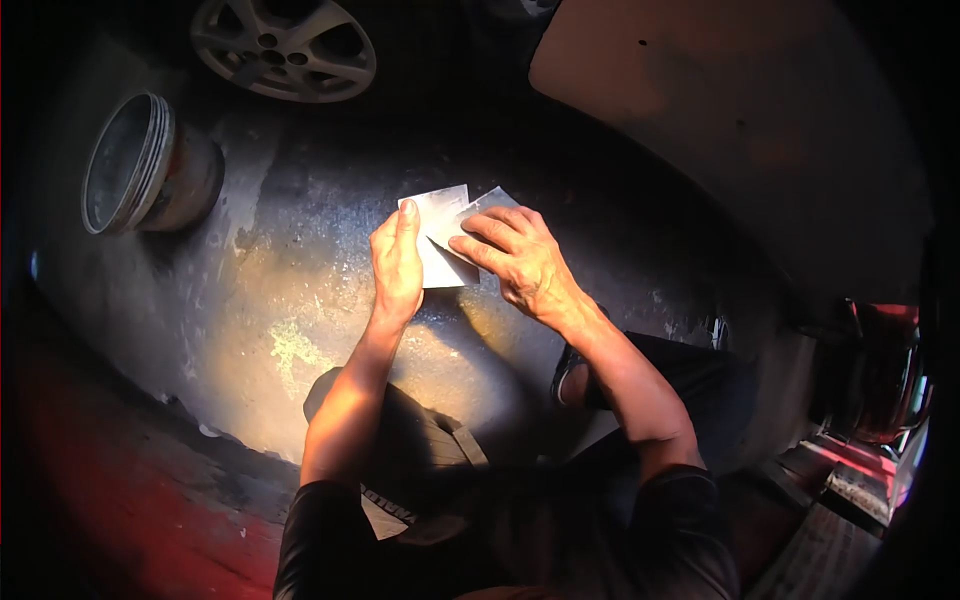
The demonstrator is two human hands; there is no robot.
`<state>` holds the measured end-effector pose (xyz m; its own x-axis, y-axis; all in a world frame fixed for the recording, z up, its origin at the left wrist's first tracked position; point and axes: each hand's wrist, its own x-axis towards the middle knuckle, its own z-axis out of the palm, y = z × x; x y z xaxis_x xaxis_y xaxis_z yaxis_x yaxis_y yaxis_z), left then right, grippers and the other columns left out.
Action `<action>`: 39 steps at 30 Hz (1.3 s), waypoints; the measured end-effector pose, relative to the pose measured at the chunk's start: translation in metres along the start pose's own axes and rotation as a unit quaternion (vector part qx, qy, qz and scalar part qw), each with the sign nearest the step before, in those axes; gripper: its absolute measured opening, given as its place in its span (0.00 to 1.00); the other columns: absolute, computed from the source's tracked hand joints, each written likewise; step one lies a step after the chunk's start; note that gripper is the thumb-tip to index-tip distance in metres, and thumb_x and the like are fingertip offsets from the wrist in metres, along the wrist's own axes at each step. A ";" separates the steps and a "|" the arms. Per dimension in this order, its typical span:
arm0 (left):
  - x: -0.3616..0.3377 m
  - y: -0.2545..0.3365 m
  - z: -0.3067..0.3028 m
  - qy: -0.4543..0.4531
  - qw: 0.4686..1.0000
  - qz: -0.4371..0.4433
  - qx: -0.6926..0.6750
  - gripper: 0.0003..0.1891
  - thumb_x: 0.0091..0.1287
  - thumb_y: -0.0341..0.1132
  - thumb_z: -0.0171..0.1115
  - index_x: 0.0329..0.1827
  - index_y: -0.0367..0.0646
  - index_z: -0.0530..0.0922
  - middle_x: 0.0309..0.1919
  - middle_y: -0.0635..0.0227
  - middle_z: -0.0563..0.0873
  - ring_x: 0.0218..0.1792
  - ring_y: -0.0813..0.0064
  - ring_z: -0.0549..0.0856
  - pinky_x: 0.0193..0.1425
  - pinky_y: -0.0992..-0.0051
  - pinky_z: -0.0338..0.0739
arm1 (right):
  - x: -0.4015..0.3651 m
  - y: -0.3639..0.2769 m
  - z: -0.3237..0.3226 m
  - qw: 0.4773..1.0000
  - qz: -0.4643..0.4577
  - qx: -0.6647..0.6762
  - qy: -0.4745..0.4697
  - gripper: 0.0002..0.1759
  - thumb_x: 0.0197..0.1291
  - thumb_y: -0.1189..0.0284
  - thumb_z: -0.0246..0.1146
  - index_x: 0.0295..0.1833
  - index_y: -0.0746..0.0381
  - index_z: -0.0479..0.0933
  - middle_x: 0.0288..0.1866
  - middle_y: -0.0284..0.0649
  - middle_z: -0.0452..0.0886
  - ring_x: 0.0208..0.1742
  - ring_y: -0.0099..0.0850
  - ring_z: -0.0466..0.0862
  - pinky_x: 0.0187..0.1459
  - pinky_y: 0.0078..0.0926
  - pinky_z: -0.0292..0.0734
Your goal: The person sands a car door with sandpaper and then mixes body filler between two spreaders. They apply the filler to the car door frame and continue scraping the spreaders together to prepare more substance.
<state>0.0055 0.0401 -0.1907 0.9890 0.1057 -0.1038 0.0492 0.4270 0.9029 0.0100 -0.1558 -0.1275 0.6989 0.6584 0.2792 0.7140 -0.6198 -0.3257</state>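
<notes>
My left hand [398,262] grips a pale, flat, rectangular plate [441,212] by its left edge, the thumb lying along its face. Over the right part of that plate, my right hand [518,255] holds a second thin flat piece [492,200], greyer and tilted, with its fingers pressed on top. The two pieces overlap and seem to touch. Whether they are metal, plastic or stiff sheet I cannot make out. The right thumb is hidden beneath. Both hands are above the floor, in front of my body.
A used bucket [150,170] lies tipped at the upper left. A car wheel [284,50] is at the top. A large pale panel [720,90] fills the upper right. My shoe [572,380] rests on the stained floor [300,270]. Red bodywork [180,520] borders the lower left.
</notes>
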 end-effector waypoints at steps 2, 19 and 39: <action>-0.003 -0.016 -0.001 -0.002 1.000 0.007 -0.009 0.25 0.90 0.48 0.49 0.48 0.33 0.84 0.38 0.69 0.88 0.39 0.83 0.83 0.46 0.77 0.78 | -0.013 -0.011 0.006 0.999 0.033 0.035 0.003 0.35 0.48 0.88 0.65 0.64 0.55 0.86 0.62 0.42 0.85 0.67 0.46 0.83 0.67 0.47 0.76; -0.003 -0.024 0.003 0.014 0.931 -0.217 -0.295 0.17 0.86 0.40 0.58 0.67 0.37 0.79 0.59 0.59 0.89 0.58 0.64 0.90 0.65 0.64 0.85 | -0.019 -0.024 -0.015 0.986 0.029 0.156 0.059 0.43 0.48 0.91 0.66 0.73 0.53 0.82 0.68 0.48 0.80 0.73 0.57 0.79 0.72 0.49 0.79; -0.016 -0.030 0.017 -0.010 0.999 -0.002 0.045 0.24 0.91 0.47 0.48 0.50 0.34 0.84 0.42 0.67 0.89 0.43 0.82 0.84 0.48 0.76 0.79 | -0.052 -0.019 0.029 0.989 0.112 0.065 0.073 0.35 0.48 0.86 0.69 0.67 0.55 0.82 0.64 0.45 0.82 0.69 0.49 0.80 0.70 0.53 0.73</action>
<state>-0.0097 0.0104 -0.2095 0.9913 0.0861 -0.0995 0.0641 0.3449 0.9365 -0.0410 -0.1656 -0.1616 0.8447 0.4352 0.3114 0.5351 -0.6773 -0.5049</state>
